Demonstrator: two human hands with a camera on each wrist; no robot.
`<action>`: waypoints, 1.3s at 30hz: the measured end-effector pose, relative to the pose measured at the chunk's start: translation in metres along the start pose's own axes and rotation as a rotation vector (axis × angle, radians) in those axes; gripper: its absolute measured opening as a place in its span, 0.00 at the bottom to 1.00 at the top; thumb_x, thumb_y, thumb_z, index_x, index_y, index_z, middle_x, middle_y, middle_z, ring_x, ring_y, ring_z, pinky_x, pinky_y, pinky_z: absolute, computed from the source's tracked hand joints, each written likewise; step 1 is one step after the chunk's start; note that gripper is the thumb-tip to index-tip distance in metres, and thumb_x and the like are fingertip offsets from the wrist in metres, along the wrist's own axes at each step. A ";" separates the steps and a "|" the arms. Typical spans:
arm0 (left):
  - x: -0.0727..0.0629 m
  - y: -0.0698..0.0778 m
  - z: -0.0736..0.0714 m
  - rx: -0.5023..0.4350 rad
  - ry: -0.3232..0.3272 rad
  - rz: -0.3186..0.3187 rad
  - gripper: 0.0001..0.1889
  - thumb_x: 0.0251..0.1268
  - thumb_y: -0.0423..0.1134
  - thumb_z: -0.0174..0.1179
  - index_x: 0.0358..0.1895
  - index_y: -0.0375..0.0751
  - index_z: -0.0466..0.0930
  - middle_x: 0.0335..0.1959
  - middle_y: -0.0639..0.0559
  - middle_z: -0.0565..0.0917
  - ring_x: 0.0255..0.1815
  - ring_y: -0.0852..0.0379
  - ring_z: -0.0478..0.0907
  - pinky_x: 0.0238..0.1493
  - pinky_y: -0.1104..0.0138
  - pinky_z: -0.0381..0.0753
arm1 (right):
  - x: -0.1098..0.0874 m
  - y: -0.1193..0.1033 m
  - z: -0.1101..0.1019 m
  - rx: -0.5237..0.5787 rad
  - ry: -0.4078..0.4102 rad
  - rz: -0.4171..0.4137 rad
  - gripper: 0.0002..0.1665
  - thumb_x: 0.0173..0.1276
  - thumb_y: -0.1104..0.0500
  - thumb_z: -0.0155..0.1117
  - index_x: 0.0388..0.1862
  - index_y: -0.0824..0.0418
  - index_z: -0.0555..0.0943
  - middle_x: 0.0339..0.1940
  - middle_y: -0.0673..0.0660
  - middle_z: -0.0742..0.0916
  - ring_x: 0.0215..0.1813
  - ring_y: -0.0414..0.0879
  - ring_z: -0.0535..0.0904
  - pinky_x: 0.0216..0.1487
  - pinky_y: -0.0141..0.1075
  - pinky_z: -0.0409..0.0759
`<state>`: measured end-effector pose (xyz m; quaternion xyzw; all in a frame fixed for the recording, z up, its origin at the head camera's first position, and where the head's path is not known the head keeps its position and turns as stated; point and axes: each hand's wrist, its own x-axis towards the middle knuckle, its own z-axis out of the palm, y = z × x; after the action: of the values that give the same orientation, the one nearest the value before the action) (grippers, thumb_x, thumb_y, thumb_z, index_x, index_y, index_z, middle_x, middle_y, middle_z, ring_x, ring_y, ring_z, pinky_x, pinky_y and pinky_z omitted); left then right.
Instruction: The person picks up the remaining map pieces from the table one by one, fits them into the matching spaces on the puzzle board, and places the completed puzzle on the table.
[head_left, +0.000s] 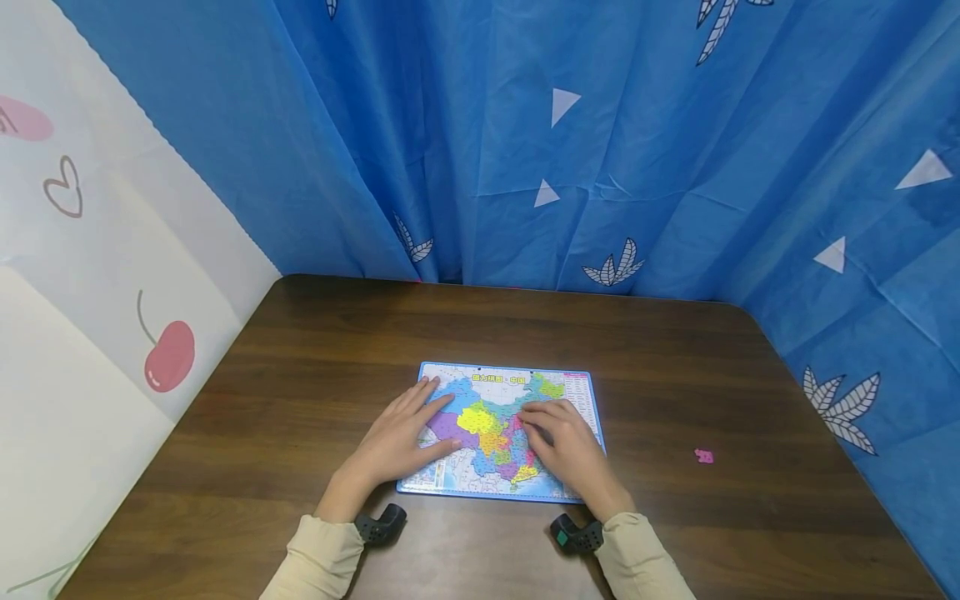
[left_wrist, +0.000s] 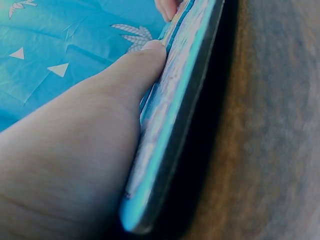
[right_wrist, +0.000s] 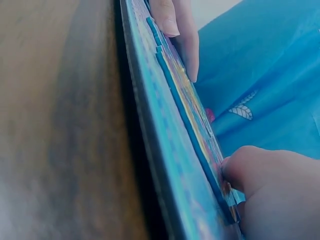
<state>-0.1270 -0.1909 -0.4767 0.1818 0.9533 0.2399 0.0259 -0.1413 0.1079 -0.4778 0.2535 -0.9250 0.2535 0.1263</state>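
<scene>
A map puzzle board [head_left: 438, 483] with coloured pieces and a blue rim lies flat on the table. My left hand [head_left: 405, 429] rests spread over its left side, with the thumb on the lower part of the map. My right hand [head_left: 566, 442] is bent over the right side, thumb and index tips together at a small pink puzzle piece [head_left: 517, 423]; the fingers partly cover it. In the right wrist view, the right thumb [right_wrist: 240, 167] touches the raised layer of pieces. The left thumb [left_wrist: 150, 55] presses on the board in the left wrist view.
A loose magenta puzzle piece [head_left: 703, 456] lies on the brown wooden table [head_left: 337, 333], right of the board. Blue curtain [head_left: 480, 167] hangs along the back and right edges. A white printed sheet [head_left: 97, 250] borders the left side. Each wrist wears a black device.
</scene>
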 end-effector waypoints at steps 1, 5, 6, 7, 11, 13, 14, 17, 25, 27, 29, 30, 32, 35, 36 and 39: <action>0.000 0.000 0.000 0.000 0.001 0.001 0.42 0.66 0.70 0.58 0.80 0.55 0.65 0.86 0.50 0.52 0.87 0.46 0.45 0.82 0.42 0.52 | 0.000 0.001 0.000 0.008 0.004 0.001 0.14 0.67 0.56 0.76 0.51 0.53 0.91 0.56 0.48 0.90 0.57 0.46 0.81 0.59 0.43 0.84; 0.000 0.000 -0.001 -0.001 0.002 0.000 0.42 0.66 0.70 0.59 0.80 0.56 0.65 0.86 0.50 0.52 0.87 0.46 0.45 0.82 0.43 0.52 | -0.001 0.003 0.000 0.042 0.022 0.006 0.14 0.66 0.57 0.76 0.51 0.53 0.91 0.56 0.48 0.90 0.58 0.46 0.81 0.60 0.44 0.84; 0.000 0.000 -0.001 -0.002 0.003 0.000 0.42 0.66 0.69 0.59 0.80 0.55 0.65 0.86 0.50 0.52 0.87 0.46 0.45 0.82 0.42 0.52 | -0.001 0.003 0.000 0.048 0.025 0.009 0.14 0.66 0.58 0.76 0.51 0.53 0.90 0.56 0.49 0.89 0.58 0.46 0.82 0.60 0.44 0.84; 0.000 0.000 -0.001 -0.002 0.005 0.002 0.42 0.66 0.69 0.59 0.80 0.55 0.65 0.86 0.50 0.52 0.87 0.46 0.45 0.82 0.42 0.52 | -0.001 0.004 0.000 0.053 0.027 0.012 0.14 0.66 0.58 0.76 0.51 0.53 0.90 0.56 0.49 0.89 0.58 0.46 0.82 0.60 0.44 0.84; 0.001 0.000 -0.001 -0.003 0.009 0.004 0.42 0.66 0.70 0.59 0.80 0.55 0.65 0.86 0.50 0.52 0.86 0.46 0.45 0.81 0.42 0.52 | -0.002 0.003 -0.001 0.059 0.025 0.031 0.13 0.67 0.58 0.75 0.51 0.53 0.90 0.56 0.49 0.89 0.59 0.47 0.82 0.61 0.45 0.83; 0.001 0.000 -0.001 -0.004 0.010 0.005 0.42 0.66 0.70 0.58 0.79 0.55 0.65 0.86 0.50 0.52 0.86 0.46 0.45 0.81 0.42 0.52 | -0.002 0.003 -0.002 0.059 0.025 0.037 0.13 0.67 0.58 0.75 0.50 0.53 0.90 0.55 0.49 0.89 0.58 0.47 0.82 0.61 0.45 0.83; 0.001 0.000 -0.001 -0.004 0.010 0.004 0.42 0.66 0.70 0.58 0.79 0.55 0.65 0.86 0.50 0.52 0.86 0.46 0.45 0.81 0.42 0.52 | -0.002 0.003 -0.002 0.059 0.025 0.037 0.13 0.66 0.58 0.76 0.50 0.53 0.90 0.55 0.49 0.89 0.58 0.46 0.82 0.60 0.45 0.83; 0.000 0.000 -0.001 -0.004 0.010 0.004 0.42 0.66 0.70 0.58 0.79 0.55 0.65 0.86 0.49 0.52 0.86 0.45 0.45 0.81 0.42 0.52 | -0.003 0.003 -0.002 0.060 0.033 0.034 0.13 0.65 0.58 0.77 0.49 0.54 0.91 0.53 0.49 0.90 0.57 0.46 0.82 0.58 0.44 0.84; 0.000 -0.001 0.000 -0.001 0.002 0.010 0.42 0.66 0.70 0.58 0.80 0.55 0.65 0.86 0.50 0.52 0.87 0.46 0.45 0.82 0.42 0.52 | -0.009 0.008 -0.006 0.113 0.073 0.053 0.11 0.65 0.58 0.77 0.47 0.54 0.91 0.53 0.49 0.90 0.57 0.48 0.83 0.58 0.47 0.84; 0.000 -0.001 0.000 -0.002 -0.003 0.008 0.43 0.66 0.70 0.58 0.80 0.55 0.64 0.86 0.50 0.52 0.87 0.46 0.45 0.82 0.42 0.52 | -0.011 0.009 -0.007 0.123 0.084 0.061 0.11 0.66 0.58 0.77 0.47 0.54 0.91 0.53 0.50 0.90 0.57 0.48 0.83 0.58 0.48 0.84; 0.000 -0.001 0.000 -0.002 -0.006 0.005 0.43 0.66 0.71 0.58 0.80 0.55 0.65 0.86 0.50 0.52 0.87 0.46 0.45 0.82 0.42 0.52 | -0.012 0.010 -0.008 0.130 0.098 0.064 0.11 0.66 0.58 0.77 0.47 0.54 0.91 0.53 0.50 0.90 0.57 0.49 0.84 0.57 0.49 0.84; 0.000 -0.001 0.001 -0.003 -0.005 0.005 0.43 0.66 0.71 0.58 0.80 0.55 0.65 0.86 0.50 0.52 0.87 0.46 0.45 0.81 0.42 0.52 | -0.012 0.010 -0.009 0.132 0.104 0.065 0.11 0.65 0.58 0.77 0.47 0.54 0.91 0.53 0.50 0.90 0.57 0.49 0.84 0.58 0.49 0.84; 0.000 0.000 0.001 -0.004 -0.003 0.006 0.43 0.66 0.71 0.58 0.79 0.55 0.65 0.86 0.50 0.52 0.86 0.45 0.45 0.81 0.41 0.52 | -0.013 0.011 -0.011 0.139 0.116 0.068 0.11 0.66 0.58 0.76 0.47 0.54 0.91 0.52 0.51 0.90 0.57 0.50 0.84 0.58 0.50 0.83; 0.000 0.000 0.001 -0.003 -0.002 0.007 0.43 0.66 0.70 0.58 0.79 0.55 0.65 0.86 0.50 0.52 0.86 0.45 0.45 0.81 0.41 0.52 | -0.015 0.012 -0.015 0.146 0.130 0.080 0.12 0.65 0.60 0.76 0.47 0.55 0.90 0.52 0.51 0.90 0.58 0.51 0.84 0.60 0.52 0.83; 0.000 0.000 0.001 -0.004 -0.001 0.009 0.42 0.66 0.70 0.58 0.79 0.55 0.65 0.86 0.49 0.52 0.86 0.45 0.45 0.81 0.41 0.52 | -0.016 0.012 -0.016 0.148 0.134 0.084 0.12 0.65 0.60 0.76 0.47 0.56 0.90 0.52 0.51 0.90 0.58 0.51 0.84 0.60 0.52 0.83; 0.000 0.000 0.001 -0.003 0.002 0.012 0.42 0.66 0.70 0.58 0.79 0.55 0.65 0.86 0.49 0.53 0.86 0.45 0.45 0.81 0.41 0.53 | -0.018 0.014 -0.020 0.144 0.151 0.092 0.12 0.64 0.61 0.76 0.47 0.56 0.90 0.52 0.51 0.90 0.57 0.50 0.84 0.58 0.52 0.83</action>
<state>-0.1269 -0.1908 -0.4773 0.1875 0.9517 0.2418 0.0240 -0.1318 0.1361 -0.4732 0.1993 -0.9028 0.3434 0.1654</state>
